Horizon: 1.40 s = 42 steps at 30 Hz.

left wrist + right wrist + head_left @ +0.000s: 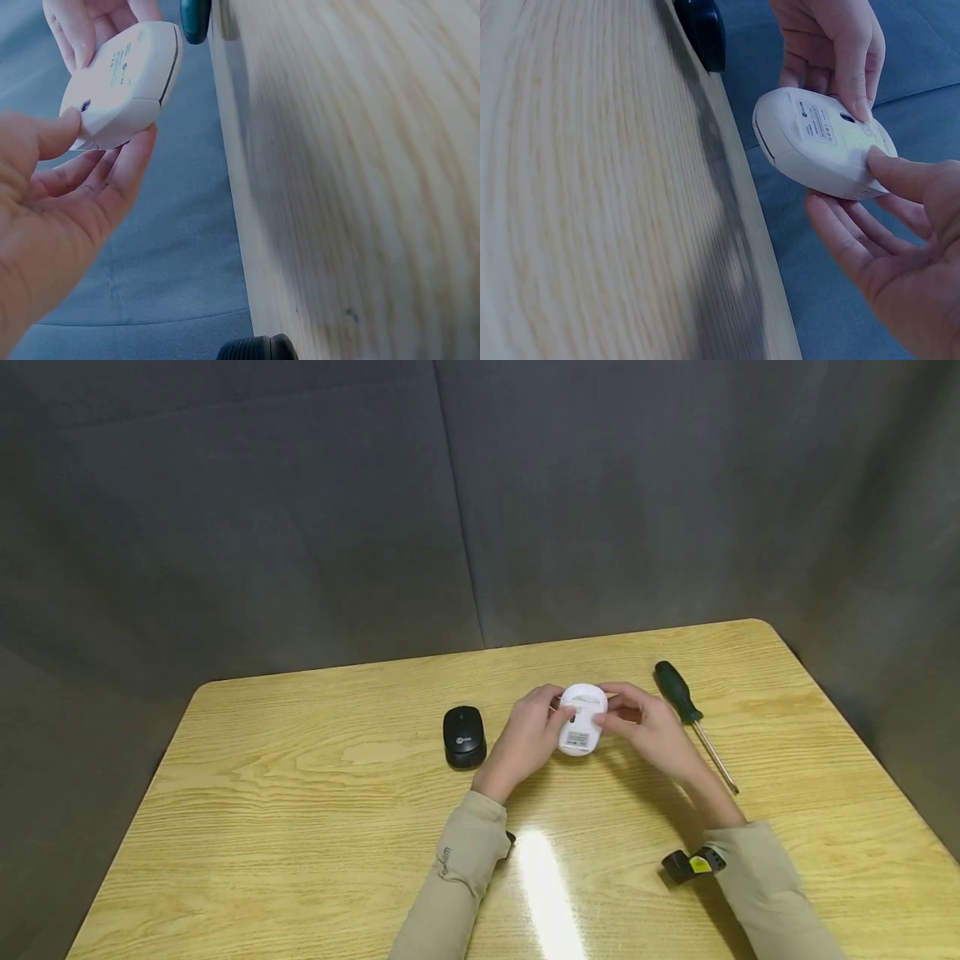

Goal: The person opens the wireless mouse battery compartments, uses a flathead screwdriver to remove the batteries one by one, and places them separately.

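Note:
Both hands hold a white computer mouse (582,723) above the table, its underside with a printed label and a small dark sensor window turned up toward the head view. My left hand (528,735) pinches one long side, thumb on the underside and fingers beneath, as the left wrist view shows. On the opposite side my right hand (654,735) grips it the same way, its thumb pressing the underside of the white mouse (817,139) in the right wrist view. The face turned away from the head camera is hidden.
A black computer mouse (464,737) lies on the wooden table (300,827) left of the hands. To the right lies a screwdriver (678,692) with a dark green handle, its shaft pointing toward the near right. A dark grey curtain (300,527) hangs behind the table's far edge.

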### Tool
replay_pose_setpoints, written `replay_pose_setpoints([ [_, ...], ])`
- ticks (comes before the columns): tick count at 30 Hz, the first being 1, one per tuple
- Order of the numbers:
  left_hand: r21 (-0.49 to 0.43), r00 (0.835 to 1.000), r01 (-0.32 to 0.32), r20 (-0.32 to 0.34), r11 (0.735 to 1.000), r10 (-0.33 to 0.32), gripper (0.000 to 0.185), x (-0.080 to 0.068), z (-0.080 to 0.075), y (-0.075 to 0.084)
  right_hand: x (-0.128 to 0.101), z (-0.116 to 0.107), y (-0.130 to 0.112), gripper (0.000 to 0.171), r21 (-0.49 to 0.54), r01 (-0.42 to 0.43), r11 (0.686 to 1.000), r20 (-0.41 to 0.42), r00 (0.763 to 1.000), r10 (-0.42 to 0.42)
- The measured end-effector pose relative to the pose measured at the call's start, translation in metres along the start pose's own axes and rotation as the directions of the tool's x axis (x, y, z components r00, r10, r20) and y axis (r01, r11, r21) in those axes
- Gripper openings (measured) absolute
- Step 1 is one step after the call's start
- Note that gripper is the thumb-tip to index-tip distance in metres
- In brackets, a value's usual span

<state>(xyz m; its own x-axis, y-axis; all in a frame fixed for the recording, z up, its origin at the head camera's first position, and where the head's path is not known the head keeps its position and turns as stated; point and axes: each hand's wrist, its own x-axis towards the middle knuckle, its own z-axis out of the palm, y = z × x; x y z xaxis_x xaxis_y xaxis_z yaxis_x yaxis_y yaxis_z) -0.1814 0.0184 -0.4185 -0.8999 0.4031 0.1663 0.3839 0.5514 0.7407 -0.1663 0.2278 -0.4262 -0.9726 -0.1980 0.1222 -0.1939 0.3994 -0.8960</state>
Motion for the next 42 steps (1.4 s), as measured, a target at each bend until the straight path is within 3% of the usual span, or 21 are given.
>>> replay_pose_setpoints([
  [8,-0.190,0.995,0.083,-0.034,0.978,-0.091,0.035,0.0001,-0.0026,0.0036,-0.0017,0.0026,-0.0046,0.043,0.169,-0.016,0.986,-0.040,0.999,0.023],
  [17,-0.342,0.989,0.099,-0.073,0.935,-0.131,0.036,0.0002,-0.0021,0.0047,-0.0013,0.0037,-0.0083,0.046,0.247,-0.057,0.967,-0.041,0.997,0.070],
  [27,-0.438,0.986,0.120,-0.053,0.891,-0.159,0.032,-0.0014,-0.0003,0.0053,-0.0025,0.0039,-0.0074,0.047,0.249,-0.077,0.965,-0.026,0.996,0.086],
  [42,-0.427,0.987,0.133,-0.023,0.894,-0.158,0.032,-0.0015,-0.0016,0.0043,-0.0027,0.0028,-0.0062,0.047,0.237,-0.090,0.967,-0.031,0.994,0.100],
])
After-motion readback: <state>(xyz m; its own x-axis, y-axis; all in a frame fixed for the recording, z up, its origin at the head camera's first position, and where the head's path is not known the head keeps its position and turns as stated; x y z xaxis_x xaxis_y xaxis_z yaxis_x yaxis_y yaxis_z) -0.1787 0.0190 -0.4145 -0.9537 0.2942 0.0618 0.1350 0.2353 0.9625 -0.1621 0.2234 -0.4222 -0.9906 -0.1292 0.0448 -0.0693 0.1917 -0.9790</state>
